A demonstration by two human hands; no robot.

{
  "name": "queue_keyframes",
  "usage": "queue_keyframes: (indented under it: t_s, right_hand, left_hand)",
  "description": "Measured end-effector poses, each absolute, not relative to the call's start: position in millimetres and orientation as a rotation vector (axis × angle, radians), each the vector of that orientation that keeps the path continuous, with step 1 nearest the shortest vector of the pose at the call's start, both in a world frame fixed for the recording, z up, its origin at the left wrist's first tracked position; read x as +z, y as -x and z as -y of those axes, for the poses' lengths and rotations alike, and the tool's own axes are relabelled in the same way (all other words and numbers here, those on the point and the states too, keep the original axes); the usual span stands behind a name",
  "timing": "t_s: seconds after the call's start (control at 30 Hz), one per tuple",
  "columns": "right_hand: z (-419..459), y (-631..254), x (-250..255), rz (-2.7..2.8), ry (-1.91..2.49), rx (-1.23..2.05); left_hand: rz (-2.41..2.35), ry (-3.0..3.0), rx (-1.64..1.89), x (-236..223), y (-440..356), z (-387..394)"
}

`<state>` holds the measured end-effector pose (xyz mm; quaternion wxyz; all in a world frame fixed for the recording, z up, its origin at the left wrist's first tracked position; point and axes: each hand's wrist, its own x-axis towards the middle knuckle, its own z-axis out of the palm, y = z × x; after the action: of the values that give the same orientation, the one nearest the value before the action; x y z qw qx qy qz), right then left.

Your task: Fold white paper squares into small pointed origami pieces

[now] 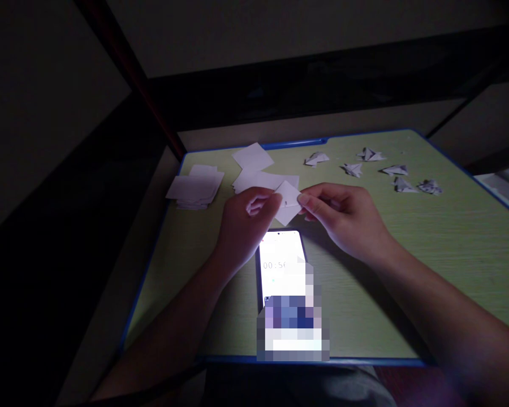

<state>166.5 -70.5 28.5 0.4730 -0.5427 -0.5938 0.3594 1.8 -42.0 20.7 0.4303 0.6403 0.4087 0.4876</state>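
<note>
Between my two hands is a small folded paper (285, 210), white and diamond-shaped, with a crease across its middle. My left hand (246, 221) pinches its left corner between thumb and fingers. On the opposite corner, the thumb and fingertips of my right hand (348, 217) are closed. The paper is held above the table, just beyond the top end of a lit phone (282, 249) that shows timer digits. Loose white sheets (263, 178) lie right behind the held paper, partly hidden by it and by my left hand.
The green table (441, 271) has a blue edge. A stack of white paper (195, 189) lies at the left, and a single square sheet (253, 156) at the back. Several folded paper figures (394, 169) are spread at the back right. The phone's lower part is pixelated.
</note>
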Motion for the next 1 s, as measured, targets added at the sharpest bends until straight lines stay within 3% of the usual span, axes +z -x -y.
queue_keyframes:
  t_s: [1.0]
  right_hand:
    - [67.3, -175.5, 29.2, 1.374, 1.187, 1.089]
  left_hand:
    - [-0.939, -1.450, 1.168, 17.9, -1.3, 36.4]
